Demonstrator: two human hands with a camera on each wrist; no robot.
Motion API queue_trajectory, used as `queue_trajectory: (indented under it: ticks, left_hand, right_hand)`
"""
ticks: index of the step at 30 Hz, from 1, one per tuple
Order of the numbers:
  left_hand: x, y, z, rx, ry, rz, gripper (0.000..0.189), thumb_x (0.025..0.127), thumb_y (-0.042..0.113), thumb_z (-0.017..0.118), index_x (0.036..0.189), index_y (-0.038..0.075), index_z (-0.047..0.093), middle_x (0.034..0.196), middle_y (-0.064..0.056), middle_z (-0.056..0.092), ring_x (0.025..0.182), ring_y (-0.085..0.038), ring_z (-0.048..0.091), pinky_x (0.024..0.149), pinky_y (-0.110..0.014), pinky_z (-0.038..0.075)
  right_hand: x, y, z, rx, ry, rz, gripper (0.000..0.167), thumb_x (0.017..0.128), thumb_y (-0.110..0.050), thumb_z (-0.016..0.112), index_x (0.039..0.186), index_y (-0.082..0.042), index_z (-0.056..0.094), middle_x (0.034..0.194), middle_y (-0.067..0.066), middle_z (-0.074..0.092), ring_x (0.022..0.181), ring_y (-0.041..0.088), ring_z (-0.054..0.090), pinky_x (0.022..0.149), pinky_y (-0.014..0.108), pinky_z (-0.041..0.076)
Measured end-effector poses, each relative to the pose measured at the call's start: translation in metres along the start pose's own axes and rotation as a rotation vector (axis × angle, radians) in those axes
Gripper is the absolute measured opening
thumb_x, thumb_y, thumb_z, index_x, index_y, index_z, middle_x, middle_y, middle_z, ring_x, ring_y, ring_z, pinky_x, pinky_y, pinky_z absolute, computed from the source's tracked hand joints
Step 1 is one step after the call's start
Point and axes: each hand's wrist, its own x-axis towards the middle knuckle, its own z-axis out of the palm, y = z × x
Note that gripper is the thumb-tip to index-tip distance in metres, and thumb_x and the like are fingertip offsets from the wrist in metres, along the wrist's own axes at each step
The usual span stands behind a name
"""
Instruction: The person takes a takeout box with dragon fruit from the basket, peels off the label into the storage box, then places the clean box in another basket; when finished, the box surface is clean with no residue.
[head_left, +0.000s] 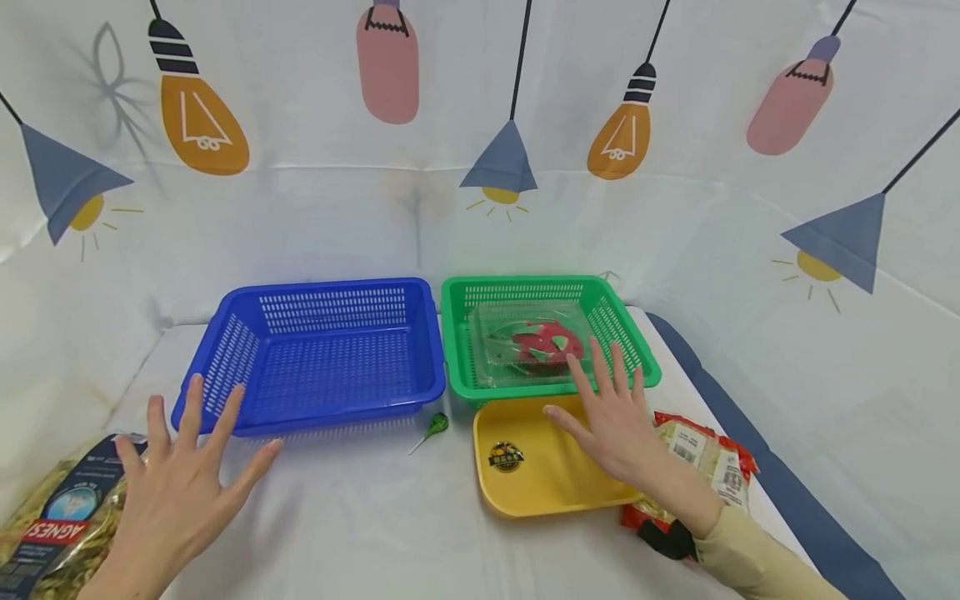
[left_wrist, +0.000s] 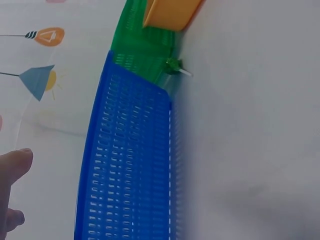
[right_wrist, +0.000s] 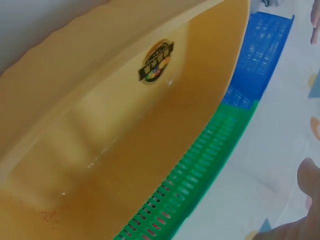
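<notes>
My left hand point(head_left: 180, 483) hovers with spread fingers in front of the blue basket point(head_left: 337, 408), beside a pasta bag point(head_left: 56, 517) at the left edge. With fingers likewise spread, my right hand point(head_left: 611, 425) is above the yellow tray point(head_left: 517, 496); nothing is in its grasp. Behind that tray stands a green basket point(head_left: 459, 371). It contains a clear plastic box point(head_left: 491, 325) with a red and green fruit point(head_left: 551, 340) that looks like a dragon fruit. Between the baskets and the tray lies a green lollipop point(head_left: 437, 423) on a white stick.
A red-edged food bag point(head_left: 708, 450) lies right of the tray, partly hidden by my right forearm. Near it is a black object point(head_left: 667, 540), too unclear to name. A white cloth point(head_left: 337, 221) printed with lamps hangs behind the table.
</notes>
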Motion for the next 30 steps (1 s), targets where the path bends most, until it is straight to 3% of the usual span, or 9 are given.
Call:
queue_trajectory:
  ticks: [7, 13, 23, 30]
  left_hand:
    - [0.004, 0.003, 0.001, 0.018, -0.003, 0.003, 0.103, 0.087, 0.075, 0.053, 0.162, 0.021, 0.009, 0.163, -0.026, -0.011, 0.142, -0.058, -0.021, 0.095, -0.088, -0.009]
    - [0.006, 0.005, 0.003, 0.028, -0.012, -0.005, 0.103, 0.086, 0.076, 0.052, 0.162, 0.021, 0.009, 0.162, -0.028, -0.011, 0.141, -0.059, -0.022, 0.095, -0.088, -0.012]
    - [0.004, 0.002, 0.005, 0.032, -0.02, -0.015, 0.106, 0.085, 0.077, 0.052, 0.162, 0.021, 0.006, 0.161, -0.03, -0.012, 0.14, -0.063, -0.02, 0.093, -0.088, -0.013]
    - [0.006, 0.008, 0.004, 0.041, -0.024, -0.011, 0.105, 0.085, 0.078, 0.051, 0.162, 0.021, 0.006, 0.163, -0.027, -0.012, 0.141, -0.058, -0.024, 0.095, -0.087, -0.013]
  right_hand:
    - [0.005, -0.007, 0.002, -0.085, -0.019, -0.003, 0.092, 0.092, -0.07, 0.05, 0.161, -0.017, 0.021, 0.168, 0.015, -0.007, 0.152, 0.046, -0.004, 0.113, 0.076, 0.008]
    - [0.006, -0.009, 0.005, -0.059, -0.039, -0.004, 0.093, 0.091, -0.072, 0.049, 0.162, -0.023, 0.016, 0.167, 0.013, -0.012, 0.152, 0.044, -0.01, 0.112, 0.077, 0.003]
    - [0.008, -0.009, 0.007, -0.04, -0.013, -0.02, 0.093, 0.091, -0.07, 0.053, 0.162, -0.02, 0.018, 0.168, 0.012, -0.011, 0.151, 0.046, -0.007, 0.111, 0.078, 0.002]
    - [0.007, -0.012, 0.006, -0.055, -0.003, -0.032, 0.094, 0.091, -0.07, 0.053, 0.161, -0.019, 0.018, 0.168, 0.013, -0.012, 0.151, 0.046, -0.006, 0.11, 0.079, 0.004]
